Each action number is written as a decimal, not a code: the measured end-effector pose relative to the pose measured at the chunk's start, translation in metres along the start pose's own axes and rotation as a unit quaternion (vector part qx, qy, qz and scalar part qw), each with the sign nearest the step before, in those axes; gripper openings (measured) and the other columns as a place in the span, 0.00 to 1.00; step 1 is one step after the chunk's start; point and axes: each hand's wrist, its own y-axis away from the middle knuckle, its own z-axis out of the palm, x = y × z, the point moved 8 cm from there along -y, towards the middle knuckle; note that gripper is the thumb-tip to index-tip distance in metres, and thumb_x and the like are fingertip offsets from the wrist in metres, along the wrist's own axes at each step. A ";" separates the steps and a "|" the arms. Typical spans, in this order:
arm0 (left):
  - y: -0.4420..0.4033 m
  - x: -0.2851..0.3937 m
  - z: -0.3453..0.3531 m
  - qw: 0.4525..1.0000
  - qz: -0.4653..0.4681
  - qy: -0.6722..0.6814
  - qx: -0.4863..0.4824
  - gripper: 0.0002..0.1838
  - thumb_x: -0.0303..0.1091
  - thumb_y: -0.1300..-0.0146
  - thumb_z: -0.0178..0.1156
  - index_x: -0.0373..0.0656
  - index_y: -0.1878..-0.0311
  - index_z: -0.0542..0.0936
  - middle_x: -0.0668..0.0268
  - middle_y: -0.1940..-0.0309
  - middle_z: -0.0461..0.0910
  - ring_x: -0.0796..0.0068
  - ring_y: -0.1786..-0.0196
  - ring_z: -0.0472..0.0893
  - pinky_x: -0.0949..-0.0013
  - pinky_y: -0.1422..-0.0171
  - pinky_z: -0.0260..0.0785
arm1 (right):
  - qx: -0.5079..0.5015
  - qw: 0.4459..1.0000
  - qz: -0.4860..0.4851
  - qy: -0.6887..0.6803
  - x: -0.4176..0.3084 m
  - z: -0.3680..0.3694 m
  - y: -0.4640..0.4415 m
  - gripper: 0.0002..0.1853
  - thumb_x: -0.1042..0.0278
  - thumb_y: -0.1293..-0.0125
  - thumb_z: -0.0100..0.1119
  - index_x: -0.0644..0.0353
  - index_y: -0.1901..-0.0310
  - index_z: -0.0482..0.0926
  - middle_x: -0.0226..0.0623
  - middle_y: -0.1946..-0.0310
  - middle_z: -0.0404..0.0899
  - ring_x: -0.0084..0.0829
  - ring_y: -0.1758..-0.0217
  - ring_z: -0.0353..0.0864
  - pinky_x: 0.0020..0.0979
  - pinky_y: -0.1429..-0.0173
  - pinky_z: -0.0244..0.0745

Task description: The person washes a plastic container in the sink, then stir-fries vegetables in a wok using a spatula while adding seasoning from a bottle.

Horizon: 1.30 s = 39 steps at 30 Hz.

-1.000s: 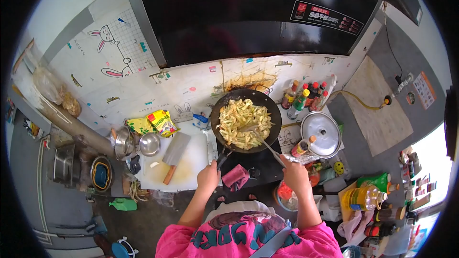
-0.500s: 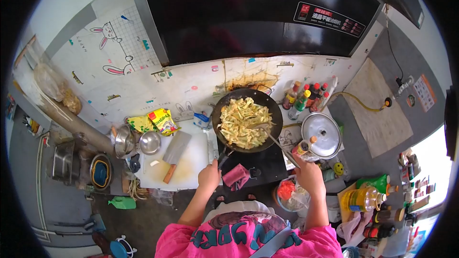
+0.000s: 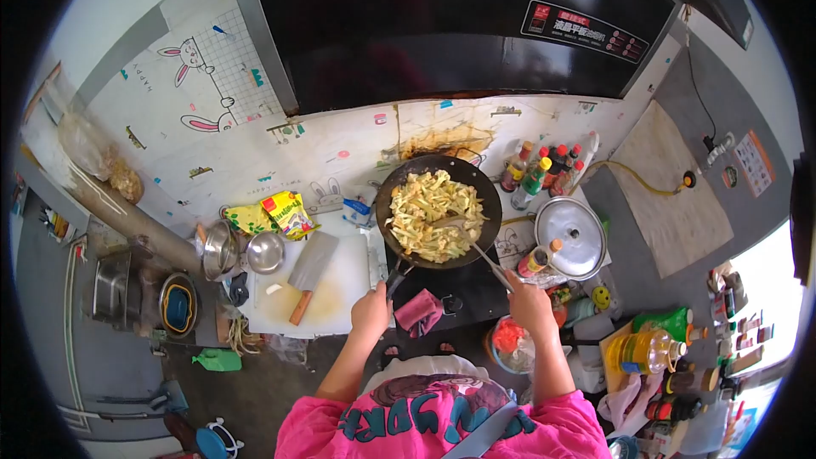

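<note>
A dark wok sits on the black stove, filled with pale yellow-green chopped food. My left hand is closed around the wok's handle at its lower left. In my right hand is the handle of a spatula; its blade is partly buried in the food at the wok's right side. A folded pink cloth lies on the stove front between my hands.
Left of the stove, a cleaver rests on a white cutting board. Metal bowls and yellow seasoning bags stand behind. On the right are a pot lid and several sauce bottles. A range hood hangs above.
My right hand has moved left and slightly up with the spatula, whose handle now stands closer to the wok. My left hand stays on the wok handle.
</note>
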 end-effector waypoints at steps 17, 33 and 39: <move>-0.001 0.001 0.001 1.000 0.001 -0.010 0.005 0.25 0.36 0.44 0.60 0.39 0.44 0.68 0.54 0.70 0.78 0.53 0.69 0.80 0.55 0.66 0.73 | 0.051 0.860 0.132 -0.490 0.057 0.180 0.016 0.19 0.56 0.33 0.52 0.64 0.51 0.69 0.36 0.78 0.74 0.29 0.80 0.74 0.30 0.75 0.69; -0.002 -0.001 0.003 1.000 -0.006 -0.016 0.001 0.25 0.36 0.47 0.63 0.38 0.47 0.69 0.55 0.73 0.78 0.53 0.69 0.80 0.55 0.67 0.73 | -0.063 0.770 0.168 -0.612 0.030 0.192 0.017 0.11 0.56 0.29 0.46 0.49 0.64 0.59 0.26 0.83 0.59 0.18 0.89 0.56 0.23 0.87 0.51; -0.002 0.000 0.002 1.000 -0.008 -0.023 0.000 0.23 0.36 0.46 0.62 0.38 0.49 0.70 0.55 0.72 0.78 0.53 0.69 0.81 0.55 0.66 0.73 | -0.057 0.782 0.161 -0.600 0.030 0.190 0.017 0.10 0.58 0.29 0.46 0.49 0.64 0.59 0.26 0.83 0.60 0.19 0.88 0.57 0.24 0.86 0.53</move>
